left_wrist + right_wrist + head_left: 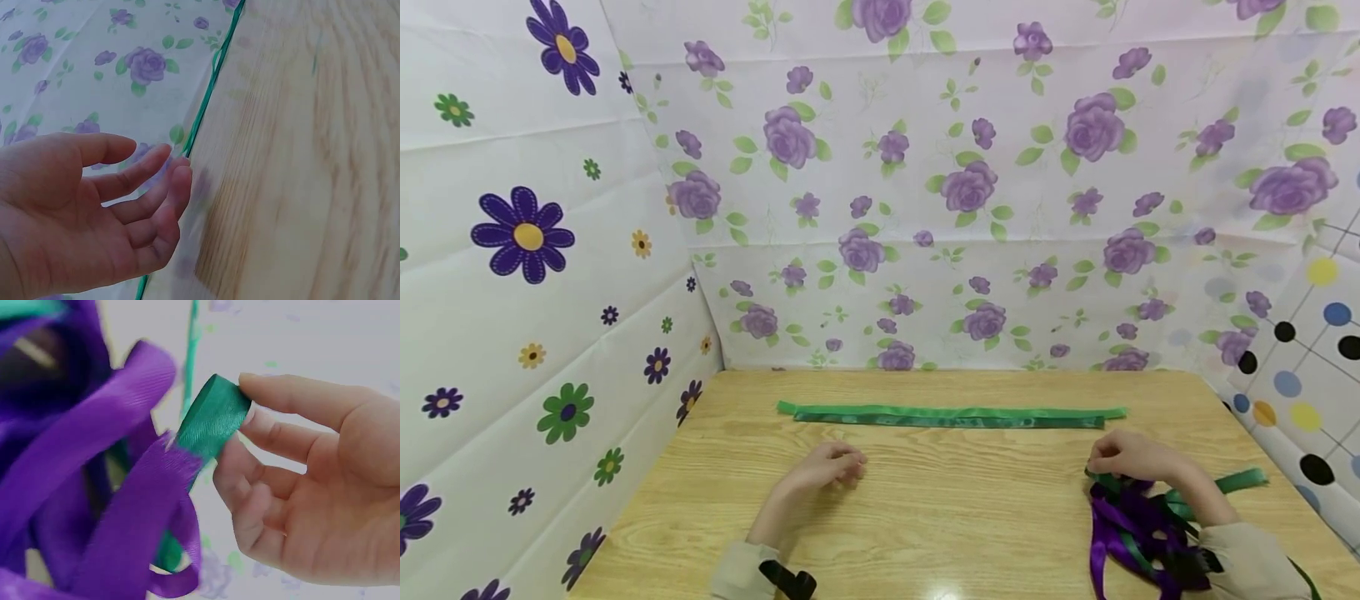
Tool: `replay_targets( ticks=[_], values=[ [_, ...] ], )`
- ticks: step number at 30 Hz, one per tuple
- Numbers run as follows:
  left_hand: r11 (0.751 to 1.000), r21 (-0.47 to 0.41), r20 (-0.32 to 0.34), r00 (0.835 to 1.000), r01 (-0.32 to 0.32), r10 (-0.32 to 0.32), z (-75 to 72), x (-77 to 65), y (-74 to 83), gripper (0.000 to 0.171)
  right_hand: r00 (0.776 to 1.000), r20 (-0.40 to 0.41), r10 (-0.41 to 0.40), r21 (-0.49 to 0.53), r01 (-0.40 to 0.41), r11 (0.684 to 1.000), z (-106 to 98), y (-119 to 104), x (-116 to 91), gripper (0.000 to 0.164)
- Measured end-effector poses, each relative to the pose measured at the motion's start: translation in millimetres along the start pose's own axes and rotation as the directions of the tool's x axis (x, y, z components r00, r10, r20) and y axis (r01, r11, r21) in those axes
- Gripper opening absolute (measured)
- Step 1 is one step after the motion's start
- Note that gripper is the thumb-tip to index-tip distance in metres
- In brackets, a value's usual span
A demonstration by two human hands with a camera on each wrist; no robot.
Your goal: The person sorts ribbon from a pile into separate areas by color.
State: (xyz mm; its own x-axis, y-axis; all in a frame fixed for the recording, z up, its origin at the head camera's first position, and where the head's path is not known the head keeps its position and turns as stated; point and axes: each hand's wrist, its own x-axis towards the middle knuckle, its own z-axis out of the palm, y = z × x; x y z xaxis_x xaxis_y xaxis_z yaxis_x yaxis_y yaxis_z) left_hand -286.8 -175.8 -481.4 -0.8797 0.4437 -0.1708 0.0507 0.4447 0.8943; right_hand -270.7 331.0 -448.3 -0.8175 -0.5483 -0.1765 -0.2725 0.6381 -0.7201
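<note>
My right hand (1131, 457) pinches a green ribbon (215, 415) between thumb and forefinger, at a folded loop of it. Purple ribbons (119, 519) are bunched with it in a tangled pile (1142, 525) below that hand, on the right of the table. My left hand (827, 468) holds nothing; its fingers are loosely bent over the middle left of the table, as the left wrist view also shows. Beyond both hands, two green ribbon strips (955, 414) lie straight, side by side, along the table's far part.
The wooden table (925, 508) meets a wall of flowered cloth (925, 283) at its back edge. More patterned cloth stands at the left and right sides. One green ribbon end (1242, 480) sticks out of the pile to the right.
</note>
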Motion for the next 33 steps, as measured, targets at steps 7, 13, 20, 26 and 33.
replay_targets(
  ticks=[7, 13, 20, 26, 33],
  values=[
    [1.0, 0.005, 0.053, 0.998, -0.028, 0.028, 8.6, 3.0, 15.2, 0.04, 0.999, 0.003, -0.034, 0.073, 0.034, 0.997, -12.9, -27.3, -10.9, 0.041],
    [0.999, -0.017, 0.113, 0.993, -0.036, 0.038, 19.1, 6.0, 28.0, 0.04, 0.995, 0.067, -0.067, 0.15, 0.056, 0.987, -20.1, -48.9, -15.3, 0.041],
    [0.998, 0.006, 0.212, 0.975, -0.063, 0.06, 34.3, 10.8, 54.9, 0.04, 0.956, 0.121, -0.268, 0.212, 0.239, 0.948, -19.9, -77.1, -11.0, 0.029],
    [0.986, 0.009, 0.339, 0.928, -0.168, 0.155, 54.3, 13.8, 86.1, 0.038, 0.905, 0.147, -0.399, 0.273, 0.351, 0.896, -16.1, -110.7, -8.4, 0.024],
    [0.944, -0.027, 0.446, 0.842, -0.328, 0.305, 81.8, 17.6, 118.2, 0.042, 0.894, 0.149, -0.422, 0.266, 0.375, 0.888, -9.9, -145.2, -5.0, 0.019]
  ],
)
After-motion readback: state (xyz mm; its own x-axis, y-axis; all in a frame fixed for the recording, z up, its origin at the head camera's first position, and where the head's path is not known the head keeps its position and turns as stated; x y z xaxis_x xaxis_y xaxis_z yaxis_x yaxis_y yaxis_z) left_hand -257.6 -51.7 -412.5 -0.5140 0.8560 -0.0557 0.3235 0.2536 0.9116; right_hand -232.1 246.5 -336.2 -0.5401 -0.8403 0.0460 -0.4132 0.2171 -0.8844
